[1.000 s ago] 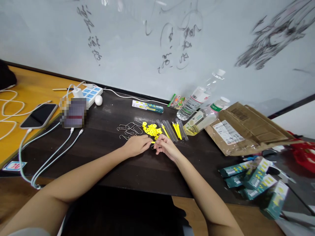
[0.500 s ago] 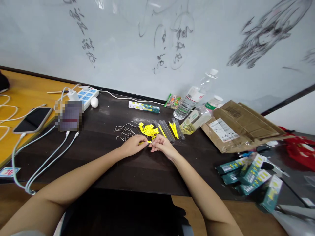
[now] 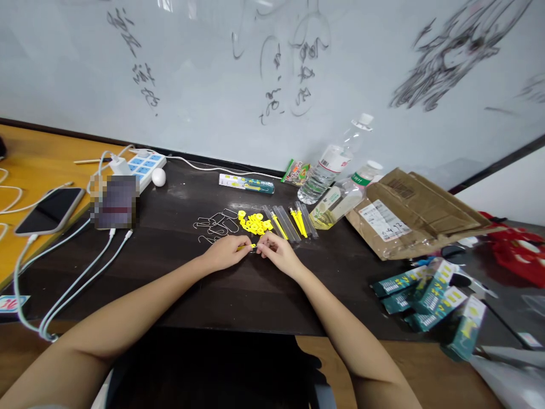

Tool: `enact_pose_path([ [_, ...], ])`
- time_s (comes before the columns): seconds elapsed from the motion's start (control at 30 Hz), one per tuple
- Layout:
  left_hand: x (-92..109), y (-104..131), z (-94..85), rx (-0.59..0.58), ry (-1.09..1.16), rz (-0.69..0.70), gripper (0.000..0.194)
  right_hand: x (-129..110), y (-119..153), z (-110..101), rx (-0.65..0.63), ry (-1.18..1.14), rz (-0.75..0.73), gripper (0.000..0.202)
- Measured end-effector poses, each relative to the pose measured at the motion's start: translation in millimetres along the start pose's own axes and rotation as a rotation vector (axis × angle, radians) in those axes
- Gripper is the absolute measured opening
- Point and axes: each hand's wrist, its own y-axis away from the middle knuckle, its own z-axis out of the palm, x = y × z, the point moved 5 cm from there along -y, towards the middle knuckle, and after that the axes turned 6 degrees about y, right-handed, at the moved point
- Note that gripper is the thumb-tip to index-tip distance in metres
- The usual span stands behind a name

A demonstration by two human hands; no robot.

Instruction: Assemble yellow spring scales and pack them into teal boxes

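Both hands meet over the dark bench [image 3: 179,284]. Left hand [image 3: 225,254] and right hand [image 3: 277,255] each have their grip pinched on one small yellow piece [image 3: 248,247], right by the yellow pile [image 3: 254,222] and wire hooks [image 3: 217,222].

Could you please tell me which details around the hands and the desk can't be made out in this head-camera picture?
- Small yellow piece, head view: the fingertips of the left hand and right hand cover most of it; its shape is unclear.
- Pixelated object beside the phone: blurred out.
- Writing on the whiteboard: too smeared to read.
- Green boxes: print too small.
- Red item: cut off by the right edge.
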Motion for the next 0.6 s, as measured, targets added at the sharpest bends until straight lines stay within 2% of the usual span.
enact_pose_path([
  [0.3,-3.8,-0.8,0.1,-0.018,-0.023,-0.006,0.026,-7.2,0.6,1.5,-0.010,0.162,-0.050,0.020],
  [0.5,-3.4,-0.8,0.8,-0.099,0.127,0.023,0.026,-7.5,3.0,2.7,-0.034,0.271,-0.090,0.018],
  [0.6,-5.5,1.0,3.1,-0.180,0.244,-0.054,0.027,-9.3,3.8,2.9,-0.043,0.309,-0.100,0.018],
])
